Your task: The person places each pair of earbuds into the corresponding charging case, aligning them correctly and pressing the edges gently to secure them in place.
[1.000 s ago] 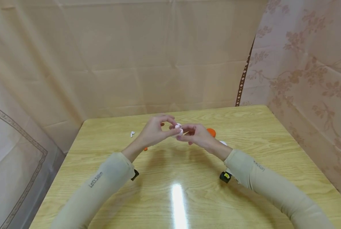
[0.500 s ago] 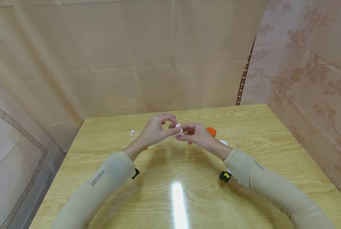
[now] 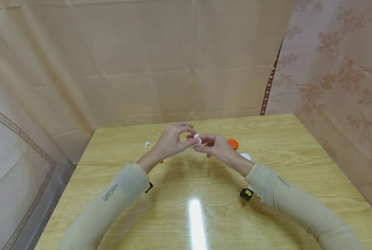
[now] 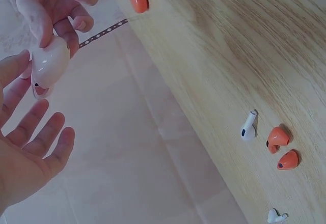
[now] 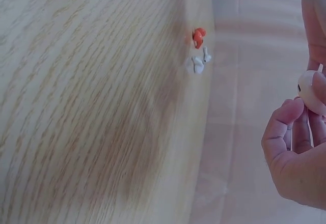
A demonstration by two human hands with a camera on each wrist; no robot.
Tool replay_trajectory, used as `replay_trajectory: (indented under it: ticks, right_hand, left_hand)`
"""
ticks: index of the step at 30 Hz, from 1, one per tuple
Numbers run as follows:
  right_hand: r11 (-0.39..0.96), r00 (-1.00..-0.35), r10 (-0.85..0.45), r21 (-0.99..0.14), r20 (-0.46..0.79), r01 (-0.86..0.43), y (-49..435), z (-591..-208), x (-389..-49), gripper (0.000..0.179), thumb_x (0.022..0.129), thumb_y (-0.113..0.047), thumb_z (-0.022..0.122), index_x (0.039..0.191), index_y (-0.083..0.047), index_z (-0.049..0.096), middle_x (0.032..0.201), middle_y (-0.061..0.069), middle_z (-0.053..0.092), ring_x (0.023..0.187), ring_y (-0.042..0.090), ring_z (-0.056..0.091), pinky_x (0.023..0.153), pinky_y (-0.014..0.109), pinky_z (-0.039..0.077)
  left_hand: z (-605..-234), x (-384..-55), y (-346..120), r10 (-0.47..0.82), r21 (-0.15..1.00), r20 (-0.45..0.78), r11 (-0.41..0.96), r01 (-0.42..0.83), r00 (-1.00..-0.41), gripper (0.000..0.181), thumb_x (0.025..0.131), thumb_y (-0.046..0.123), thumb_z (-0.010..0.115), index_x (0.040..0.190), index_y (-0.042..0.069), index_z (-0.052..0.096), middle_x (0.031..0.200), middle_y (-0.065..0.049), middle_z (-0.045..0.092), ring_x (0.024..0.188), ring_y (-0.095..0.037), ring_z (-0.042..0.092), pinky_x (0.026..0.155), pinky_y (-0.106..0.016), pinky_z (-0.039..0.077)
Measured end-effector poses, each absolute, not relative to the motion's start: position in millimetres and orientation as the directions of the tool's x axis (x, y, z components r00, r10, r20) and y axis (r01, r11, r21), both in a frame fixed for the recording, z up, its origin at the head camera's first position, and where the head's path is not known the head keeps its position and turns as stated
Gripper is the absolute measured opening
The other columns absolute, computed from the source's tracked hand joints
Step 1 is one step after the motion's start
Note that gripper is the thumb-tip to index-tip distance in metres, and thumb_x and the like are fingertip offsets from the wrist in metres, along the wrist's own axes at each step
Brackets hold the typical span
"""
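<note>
A glossy white earbud case (image 3: 198, 142) is held above the far part of the table, between both hands. My left hand (image 3: 173, 140) grips its near side with thumb and fingertips. From the opposite side my right hand (image 3: 216, 146) pinches it between thumb and fingers. In the left wrist view the rounded case (image 4: 51, 63) shows a small dark spot and a loop-like edge at its lower end. A small pale part stands up by the left fingertips; fingers hide most of it. The right wrist view cuts off the case (image 5: 308, 89) at the edge.
On the table lie a white earbud (image 4: 248, 131), another white earbud (image 4: 275, 216) and two orange earbuds, one (image 4: 278, 136) beside the other (image 4: 289, 160). An orange case (image 3: 232, 144) rests beyond my right hand. A white rounded thing (image 3: 245, 156) is partly hidden behind the right wrist.
Both hands stay around the white case with only slight finger movement at its top. The small pale part there sits a little differently. The head view has shifted slightly.
</note>
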State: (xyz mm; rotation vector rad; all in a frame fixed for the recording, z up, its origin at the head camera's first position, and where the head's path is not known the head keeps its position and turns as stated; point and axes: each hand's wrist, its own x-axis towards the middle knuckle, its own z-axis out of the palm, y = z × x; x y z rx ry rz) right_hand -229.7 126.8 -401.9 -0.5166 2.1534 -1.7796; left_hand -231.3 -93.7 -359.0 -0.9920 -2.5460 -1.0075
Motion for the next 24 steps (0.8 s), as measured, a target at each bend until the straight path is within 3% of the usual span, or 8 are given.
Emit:
replay_trajectory:
  ticks: [6,15,24]
  right_hand:
    - [0.177,-0.899,-0.439,-0.982,-0.016,-0.069,126.6,-401.4,-229.1,0.042,0.089,-0.033,0.081,0.127,-0.016,0.07,0.118,0.006,0.069,0.092,0.026,0.064,0.071,0.032,0.051]
    - [0.17,-0.896,-0.443,-0.983,-0.015,-0.067,127.6,-402.2,-228.9,0.04,0.09,-0.032,0.08,0.125,-0.015,0.071,0.118,0.007,0.069,0.092,0.028,0.063,0.071,0.033,0.052]
    - [0.164,-0.901,-0.433,-0.984,-0.009,-0.069,127.3,-401.2,-228.1,0.04,0.09,-0.032,0.08,0.126,-0.016,0.071,0.119,0.007,0.069,0.092,0.028,0.064,0.072,0.033,0.052]
  left_hand:
    - [-360.3,-231.1,-92.5,0.533,0.459,0.48,0.525,0.717,-0.697,0.019,0.093,0.029,0.077,0.104,0.013,0.079,0.121,-0.009,0.069,0.111,-0.026,0.066,0.092,-0.043,0.053]
    - [-365.5,-233.8,-92.2,0.574,0.362,0.578,0.455,0.813,-0.579,0.018,0.091,0.022,0.079,0.104,0.011,0.081,0.116,-0.01,0.072,0.098,-0.023,0.071,0.071,-0.03,0.056]
    - [-365.5,-232.0,-93.2,0.587,0.332,0.585,0.456,0.826,-0.559,0.019,0.092,0.024,0.078,0.106,0.012,0.08,0.123,-0.011,0.069,0.095,-0.02,0.069,0.067,-0.028,0.052]
